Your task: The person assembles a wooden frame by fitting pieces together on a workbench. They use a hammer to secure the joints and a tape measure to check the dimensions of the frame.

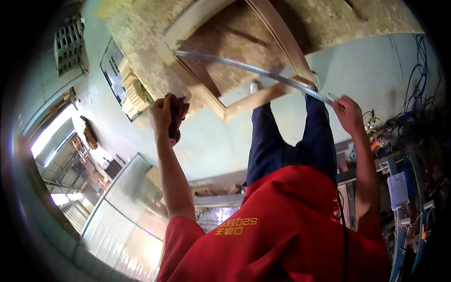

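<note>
My left hand (pixel 161 114) is closed around a crumpled dark red cloth (pixel 178 112), held up left of a wooden frame (pixel 253 99). The frame is light wood with mitred-looking corners, and its near end reaches past the edge of a stained work surface (pixel 136 35). A long, narrow metal strip that looks like a steel ruler (pixel 244 67) runs diagonally across the frame. Its far end lies over the left rail; the near end is in my right hand (pixel 348 113), whose fingers are closed on it. A small loop shows beside that hand.
Stacked wood pieces (pixel 134 91) sit left of the work surface. Blue cables (pixel 416 84) hang at the far right, above cluttered tools and a blue metal frame (pixel 401 225). A translucent panel (pixel 127 211) stands at the lower left. My legs (pixel 268 136) are close to the wooden frame.
</note>
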### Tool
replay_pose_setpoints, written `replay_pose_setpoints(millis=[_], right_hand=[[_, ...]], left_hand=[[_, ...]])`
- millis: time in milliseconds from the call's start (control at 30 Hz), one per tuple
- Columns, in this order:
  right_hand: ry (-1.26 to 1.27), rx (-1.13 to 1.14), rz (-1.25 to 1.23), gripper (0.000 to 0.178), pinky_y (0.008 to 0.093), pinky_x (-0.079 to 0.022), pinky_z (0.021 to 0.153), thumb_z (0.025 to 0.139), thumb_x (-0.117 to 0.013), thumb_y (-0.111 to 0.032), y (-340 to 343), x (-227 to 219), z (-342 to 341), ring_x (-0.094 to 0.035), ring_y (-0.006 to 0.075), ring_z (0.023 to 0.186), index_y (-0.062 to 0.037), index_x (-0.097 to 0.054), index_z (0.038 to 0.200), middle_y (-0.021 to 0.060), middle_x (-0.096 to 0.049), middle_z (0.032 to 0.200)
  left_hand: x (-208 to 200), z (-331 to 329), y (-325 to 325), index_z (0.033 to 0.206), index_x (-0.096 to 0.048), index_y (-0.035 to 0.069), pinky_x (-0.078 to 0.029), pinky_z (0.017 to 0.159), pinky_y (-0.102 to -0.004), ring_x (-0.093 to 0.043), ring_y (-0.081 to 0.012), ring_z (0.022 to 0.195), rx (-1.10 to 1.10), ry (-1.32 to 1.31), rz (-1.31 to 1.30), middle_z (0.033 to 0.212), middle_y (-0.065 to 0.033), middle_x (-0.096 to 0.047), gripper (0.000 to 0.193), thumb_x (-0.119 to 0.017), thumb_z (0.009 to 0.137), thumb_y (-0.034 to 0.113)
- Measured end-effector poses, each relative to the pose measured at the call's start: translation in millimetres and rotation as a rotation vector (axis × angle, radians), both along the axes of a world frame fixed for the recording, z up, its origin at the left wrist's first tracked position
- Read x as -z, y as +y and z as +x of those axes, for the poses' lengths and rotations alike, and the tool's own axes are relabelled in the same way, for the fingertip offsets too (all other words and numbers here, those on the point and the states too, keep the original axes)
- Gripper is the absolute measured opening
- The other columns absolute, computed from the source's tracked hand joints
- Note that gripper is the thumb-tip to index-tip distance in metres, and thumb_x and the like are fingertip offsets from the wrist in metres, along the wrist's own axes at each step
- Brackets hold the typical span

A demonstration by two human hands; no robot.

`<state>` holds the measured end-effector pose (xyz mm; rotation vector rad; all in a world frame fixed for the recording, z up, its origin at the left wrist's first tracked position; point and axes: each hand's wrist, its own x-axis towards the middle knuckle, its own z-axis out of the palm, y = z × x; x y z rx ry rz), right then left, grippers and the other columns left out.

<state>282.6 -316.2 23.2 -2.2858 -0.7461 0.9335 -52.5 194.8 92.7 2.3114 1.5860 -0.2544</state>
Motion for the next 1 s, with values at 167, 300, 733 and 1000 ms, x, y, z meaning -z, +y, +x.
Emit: replay_pose_setpoints(millis=[167,300,733,1000], right_hand=[[0.055,0.244,0.006,0.014,0.0336,-0.045,0.061,0.094,-0.065,-0.012,-26.8,-20.5,-63.2,-0.056,0.0205,0.065,0.0003,-0.066,0.088,0.0094,-0.059,0.076],[0.273,0.567,0.060,0.020,0.0258,-0.044,0.059,0.096,-0.064,-0.016,-26.3,-27.2,-123.2,-0.054,0.0085,0.065,0.0025,-0.069,0.092,0.0045,-0.062,0.074],[0.298,0.924,0.238,0.024,0.0247,-0.047,0.059,0.097,-0.062,-0.019,-49.5,-46.2,-208.7,-0.060,0.0100,0.065,0.0023,-0.069,0.089,0.0044,-0.065,0.074],[0.473,1.114,0.357,0.020,0.0248,-0.048,0.063,0.098,-0.064,-0.019,-91.8,-27.6,-201.7,-0.062,0.0102,0.070,-0.0009,-0.068,0.091,0.0032,-0.065,0.080]], left_hand=[[53.0,18.0,102.9,0.115,-0.071,0.010,-0.053,0.082,-0.0486,-0.069,-0.0400,0.094,0.038,-0.060,0.354,0.105,-0.0172,-0.073,0.053,-0.057,0.095,0.057],[80.2,18.2,143.6,0.118,-0.068,0.007,-0.049,0.089,-0.0488,-0.063,-0.0407,0.105,0.064,-0.340,0.544,0.109,-0.0199,-0.069,0.054,-0.058,0.095,0.054],[71.3,175.3,-225.0,0.111,-0.054,0.002,-0.055,0.073,-0.0429,-0.066,-0.0368,0.091,1.010,-0.183,-0.241,0.109,-0.0203,-0.063,0.047,-0.077,0.075,0.022],[-228.8,167.1,-86.7,0.120,-0.057,0.000,-0.053,0.081,-0.0322,-0.064,-0.0180,0.091,0.302,-0.879,-0.594,0.098,-0.0078,-0.063,0.042,-0.072,0.080,0.002]])
